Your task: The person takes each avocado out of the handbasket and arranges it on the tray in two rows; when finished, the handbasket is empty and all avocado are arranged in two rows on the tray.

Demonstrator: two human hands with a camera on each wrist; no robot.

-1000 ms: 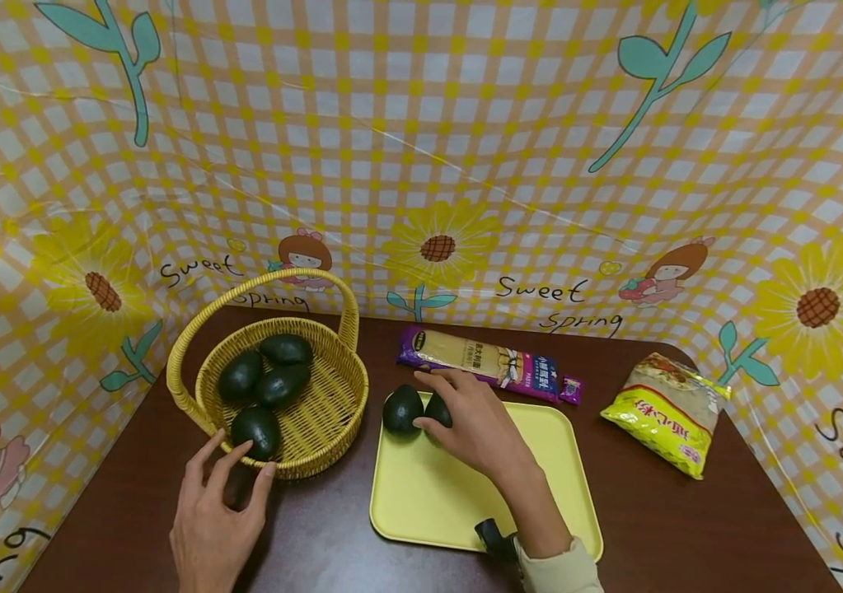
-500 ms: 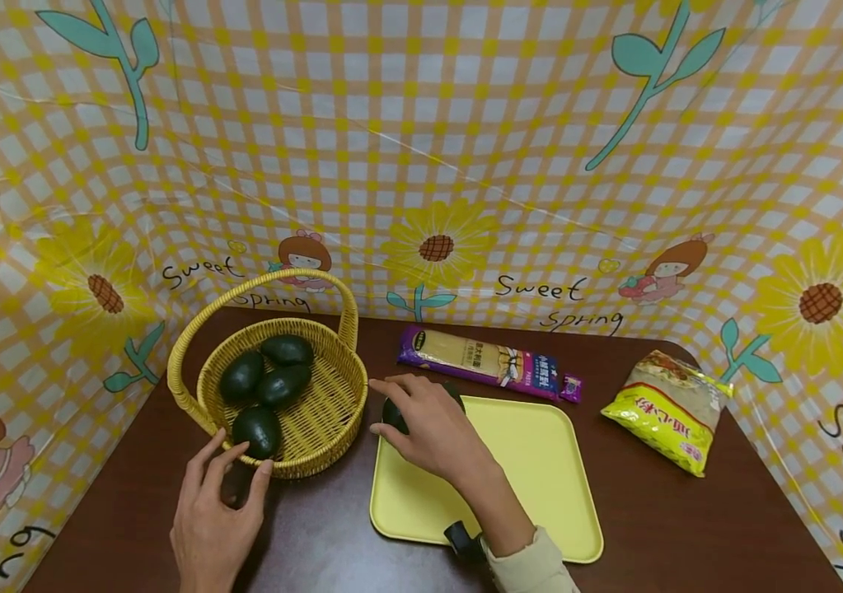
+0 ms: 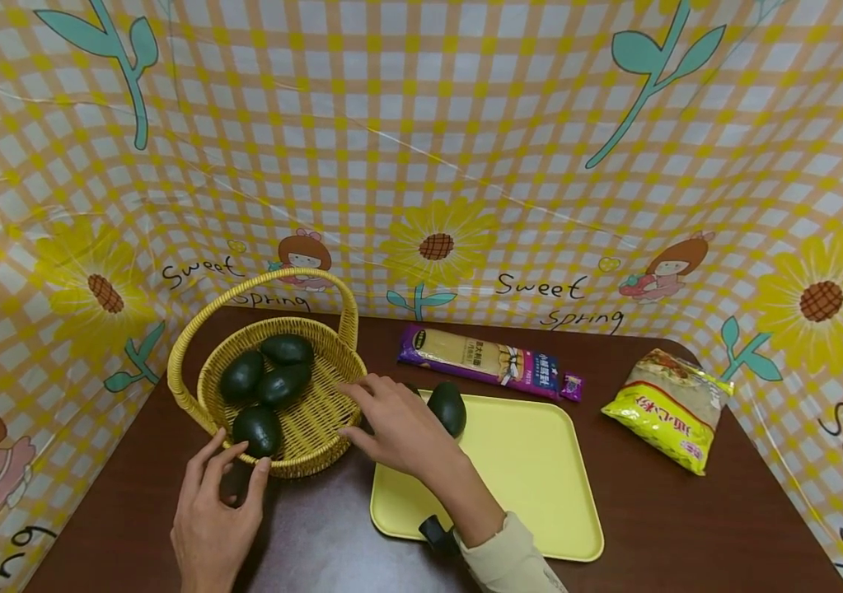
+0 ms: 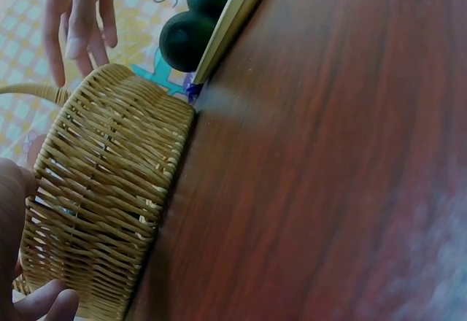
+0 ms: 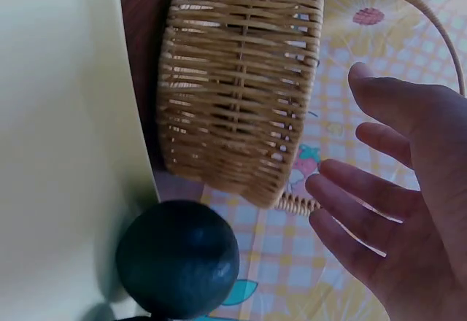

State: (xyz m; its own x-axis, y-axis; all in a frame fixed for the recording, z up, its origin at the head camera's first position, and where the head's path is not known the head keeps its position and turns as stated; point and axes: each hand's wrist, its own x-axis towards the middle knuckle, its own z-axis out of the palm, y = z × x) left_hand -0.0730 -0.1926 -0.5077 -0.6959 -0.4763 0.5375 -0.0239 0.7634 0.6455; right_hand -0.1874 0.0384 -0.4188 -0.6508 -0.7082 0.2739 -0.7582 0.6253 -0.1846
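Note:
My right hand [image 3: 402,428] holds nothing; its fingers are spread loosely over the right rim of a yellow wicker basket [image 3: 350,375]. In the right wrist view, the relaxed fingers of that hand [image 5: 408,190] stand beside the basket wall [image 5: 233,80]. Several dark green avocados [image 3: 256,432] lie in the basket's left half. My left hand [image 3: 217,511] touches the basket's near left rim with spread, slightly bent fingers. Two avocados [image 4: 186,40] rest at the far left of a pale yellow tray [image 3: 525,478]; in the head view one avocado [image 3: 447,409] shows and the other is mostly hidden behind my right hand.
Behind the tray lies a purple pasta packet [image 3: 476,358], with a small purple sachet [image 3: 572,387] at its end. A yellow-and-clear food bag [image 3: 669,412] lies to the right on the dark wooden table [image 3: 658,527]. Checked cloth [image 3: 421,123] surrounds the back and sides.
My right hand has moved left from the avocados on the tray to the basket's right rim, and both avocados stay on the tray. The left hand has stayed at the basket.

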